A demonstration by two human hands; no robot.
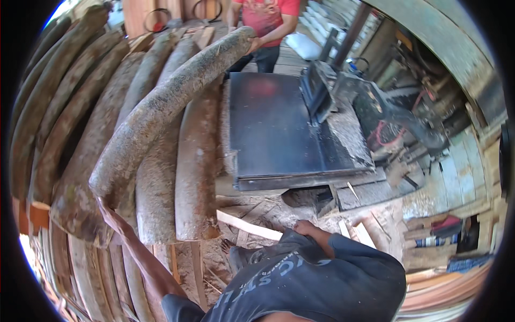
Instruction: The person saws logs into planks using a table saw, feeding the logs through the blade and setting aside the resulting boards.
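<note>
A long, curved, bark-covered log is raised at a slant over other logs. My left hand grips its near end from below, and the log hides most of the fingers. At the far end, a co-worker in a red shirt has a hand on the same log. My right hand is down by my leg, away from the log. Its fingers are too small and shaded to make out. Right of the log stands a dark, flat metal machine table with an upright metal fence.
Several thick logs lie side by side on the left. Sawdust and wood strips cover the ground by my feet. Machine parts with a red loop stand on the right, near stacked boards. A white sack lies behind the table.
</note>
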